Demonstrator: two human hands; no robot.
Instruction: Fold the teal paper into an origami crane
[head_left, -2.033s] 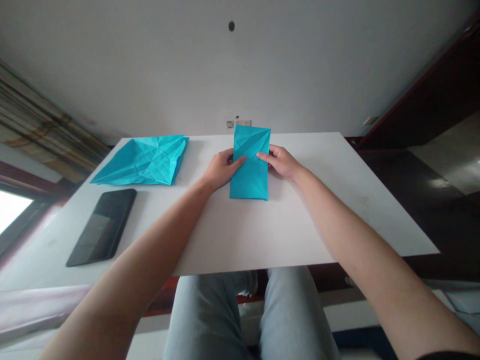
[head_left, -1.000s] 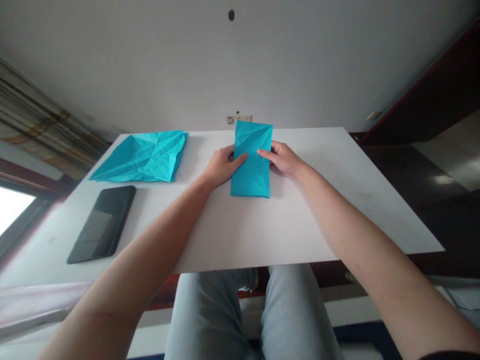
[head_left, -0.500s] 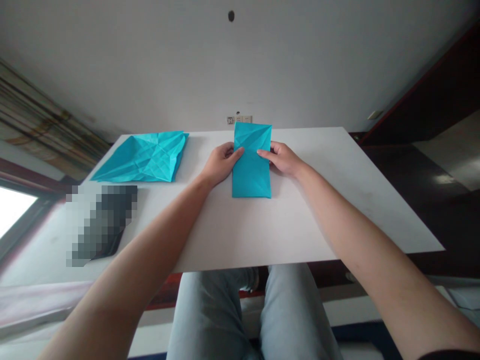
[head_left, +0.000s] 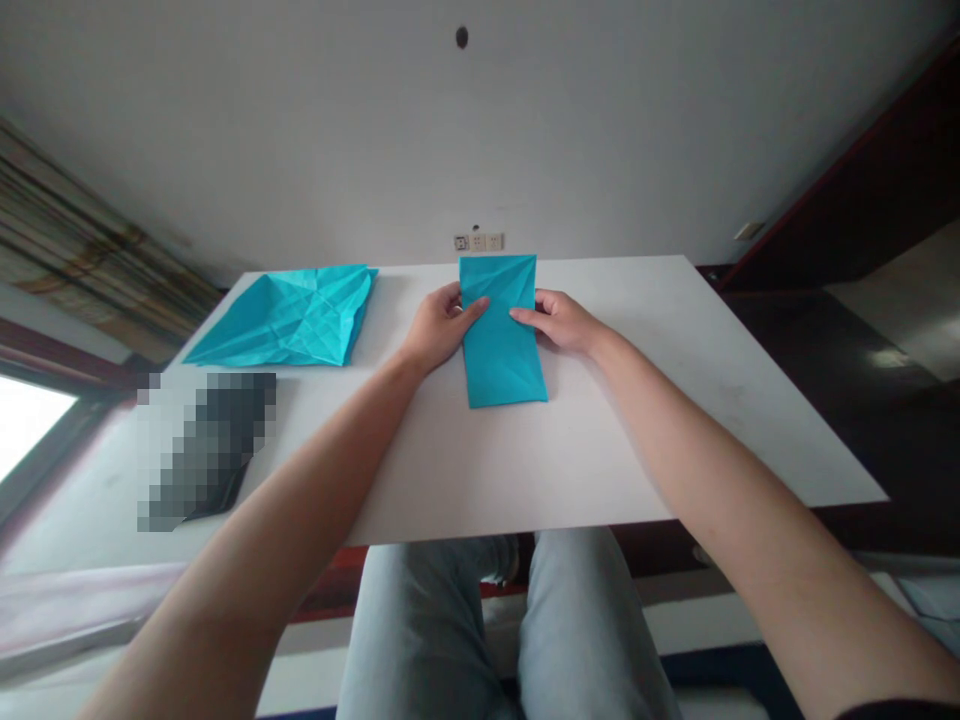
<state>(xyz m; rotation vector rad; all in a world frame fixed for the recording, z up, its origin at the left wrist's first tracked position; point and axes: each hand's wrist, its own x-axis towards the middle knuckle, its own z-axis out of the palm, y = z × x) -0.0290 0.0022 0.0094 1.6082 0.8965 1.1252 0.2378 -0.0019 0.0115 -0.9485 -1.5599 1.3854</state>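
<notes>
A turquoise sheet of paper [head_left: 504, 355], folded into a narrow upright rectangle with diagonal creases near its top, is between my two hands above the middle of the table. My left hand [head_left: 442, 325] pinches its left edge, thumb on the front and fingers behind. On the opposite edge my right hand [head_left: 564, 321] grips it the same way, slightly above mid-height. The fingers behind the paper are mostly hidden. The paper leans a little, its lower end shifted to the right.
A larger creased turquoise paper [head_left: 300, 318] lies at the back left of the white table [head_left: 720, 420]. In front of it is a dark, pixelated flat object [head_left: 217, 440]. Wall sockets [head_left: 478, 242] sit behind the table's far edge.
The folded paper has tilted, its top moving left and down and its bottom edge swinging slightly right and toward me. Both hands keep their hold.
</notes>
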